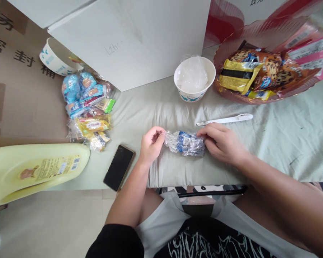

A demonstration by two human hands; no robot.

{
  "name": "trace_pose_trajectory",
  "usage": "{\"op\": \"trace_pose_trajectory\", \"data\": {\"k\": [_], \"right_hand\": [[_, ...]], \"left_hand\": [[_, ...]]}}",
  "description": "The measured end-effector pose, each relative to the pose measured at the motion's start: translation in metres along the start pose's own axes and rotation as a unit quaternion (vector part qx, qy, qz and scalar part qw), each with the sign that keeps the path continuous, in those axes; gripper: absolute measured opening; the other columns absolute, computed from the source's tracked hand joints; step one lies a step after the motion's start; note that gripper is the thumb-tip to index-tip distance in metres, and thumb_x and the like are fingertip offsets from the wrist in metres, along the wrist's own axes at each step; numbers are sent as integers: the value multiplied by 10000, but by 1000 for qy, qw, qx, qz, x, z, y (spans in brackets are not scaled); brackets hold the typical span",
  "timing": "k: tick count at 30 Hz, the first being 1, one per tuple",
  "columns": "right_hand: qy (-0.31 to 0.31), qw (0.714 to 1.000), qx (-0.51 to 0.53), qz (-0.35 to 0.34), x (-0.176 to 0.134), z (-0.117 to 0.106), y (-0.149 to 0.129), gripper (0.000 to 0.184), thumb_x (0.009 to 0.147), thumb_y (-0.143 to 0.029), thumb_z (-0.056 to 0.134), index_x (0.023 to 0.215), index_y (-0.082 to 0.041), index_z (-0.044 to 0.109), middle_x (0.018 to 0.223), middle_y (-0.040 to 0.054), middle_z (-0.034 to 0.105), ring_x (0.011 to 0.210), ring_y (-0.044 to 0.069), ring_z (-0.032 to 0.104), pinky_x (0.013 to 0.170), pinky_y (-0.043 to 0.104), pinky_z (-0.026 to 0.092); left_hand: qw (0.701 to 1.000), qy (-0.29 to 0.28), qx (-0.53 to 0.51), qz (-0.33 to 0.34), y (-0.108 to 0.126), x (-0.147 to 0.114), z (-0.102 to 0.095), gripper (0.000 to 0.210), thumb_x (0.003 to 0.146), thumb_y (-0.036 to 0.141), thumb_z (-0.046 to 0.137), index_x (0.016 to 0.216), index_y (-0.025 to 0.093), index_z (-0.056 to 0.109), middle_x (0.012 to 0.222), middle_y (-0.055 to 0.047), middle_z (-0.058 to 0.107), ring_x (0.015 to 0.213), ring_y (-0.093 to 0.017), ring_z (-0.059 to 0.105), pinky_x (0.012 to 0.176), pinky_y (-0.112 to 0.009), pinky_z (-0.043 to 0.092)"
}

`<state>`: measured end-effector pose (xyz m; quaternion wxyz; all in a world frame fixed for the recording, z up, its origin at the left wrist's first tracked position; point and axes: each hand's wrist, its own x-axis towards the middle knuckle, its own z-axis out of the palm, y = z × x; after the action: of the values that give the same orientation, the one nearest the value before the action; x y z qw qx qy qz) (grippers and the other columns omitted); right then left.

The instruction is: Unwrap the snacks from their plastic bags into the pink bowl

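Observation:
A small blue-and-white item wrapped in clear crinkled plastic, the wrapped package, lies on the pale cloth between my hands. My left hand pinches the plastic at its left end. At the right end, my right hand has its thumb and fingers closed on the wrap. Just beyond my right hand lies a white utility knife with its blade end toward the left. Behind the package stands a white paper bowl with clear plastic inside.
A pink ribbed basket of snack packets stands at the back right. Small wrapped snacks, another paper bowl and a phone are on the left. White boxes rise behind; a yellow plastic tub sits at the left edge.

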<state>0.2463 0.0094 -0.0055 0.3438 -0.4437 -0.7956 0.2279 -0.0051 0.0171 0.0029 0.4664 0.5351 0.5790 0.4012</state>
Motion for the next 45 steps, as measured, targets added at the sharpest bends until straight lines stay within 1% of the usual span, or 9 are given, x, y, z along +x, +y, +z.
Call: {"op": "trace_pose_trajectory", "data": {"k": [11, 14, 17, 22, 28, 33, 38, 42, 45], "right_hand": [[59, 996, -11, 65, 1, -4, 1, 278, 804, -70, 475, 933, -267, 623, 838, 50, 694, 826, 241, 673, 773, 410, 552], [87, 985, -22, 145, 3, -8, 5, 335, 820, -129, 514, 1114, -265, 600, 1028, 88, 711, 875, 263, 686, 815, 462, 577], [96, 976, -6, 193, 8, -11, 12, 477, 829, -182, 545, 1302, -249, 528, 1248, 130, 664, 985, 286, 696, 840, 484, 600], [120, 972, 2, 201, 15, -13, 21, 598, 816, -168, 546, 1397, -277, 451, 1426, 132, 590, 1318, 326, 586, 990, 529, 566], [151, 968, 3, 198, 15, -14, 21, 642, 837, -171, 525, 1451, -267, 361, 1377, 129, 652, 1260, 295, 635, 992, 548, 550], [145, 966, -13, 214, 17, -15, 21, 663, 837, -187, 526, 1473, -257, 350, 1391, 145, 647, 1223, 312, 654, 915, 523, 577], [141, 969, 11, 204, 20, -19, 21, 646, 837, -189, 511, 1464, -247, 367, 1384, 138, 652, 1231, 299, 647, 946, 485, 559], [136, 963, 41, 229, 22, -26, 20, 602, 817, -225, 531, 1409, -238, 418, 1363, 135, 674, 830, 234, 711, 780, 432, 573], [126, 957, 62, 252, 23, -33, 20, 578, 820, -247, 523, 1390, -240, 432, 1349, 128, 688, 652, 188, 647, 703, 406, 555]], "left_hand": [[1000, 0, 12, 4, 0, -1, 0, 135, 803, 318, 686, 765, 193, 655, 674, 3, 631, 606, -118, 559, 577, -233, 456], [999, 8, 28, 15, -4, 0, 0, 146, 833, 336, 668, 796, 195, 659, 700, -4, 633, 632, -123, 569, 595, -235, 469], [997, 16, 53, 58, -10, 1, -3, 244, 864, 384, 650, 1033, 211, 680, 991, -71, 700, 869, -173, 658, 693, -258, 529], [972, -89, 116, 186, -17, 2, -7, 573, 872, 542, 641, 1360, 250, 572, 1494, -157, 489, 1378, -312, 508, 1118, -483, 464], [944, -196, 202, 171, -8, -4, -6, 492, 777, 430, 782, 1227, 265, 667, 1503, -133, 490, 1361, -329, 535, 1139, -514, 457], [948, -162, 222, 161, -9, -3, -4, 325, 826, 272, 692, 1149, 249, 692, 1322, -111, 611, 1213, -264, 629, 1057, -448, 525], [969, -95, 143, 178, -17, 4, -16, 427, 824, 493, 680, 1159, 228, 681, 1410, -157, 526, 1327, -323, 544, 1085, -490, 496], [988, -1, 75, 138, -9, 18, -23, 477, 819, 579, 667, 1146, 234, 645, 1380, -150, 545, 1295, -304, 570, 1034, -447, 531], [988, 11, 101, 115, 12, 39, -10, 405, 813, 474, 703, 1141, 248, 630, 1377, -126, 566, 1308, -278, 568, 1074, -437, 505]]}}
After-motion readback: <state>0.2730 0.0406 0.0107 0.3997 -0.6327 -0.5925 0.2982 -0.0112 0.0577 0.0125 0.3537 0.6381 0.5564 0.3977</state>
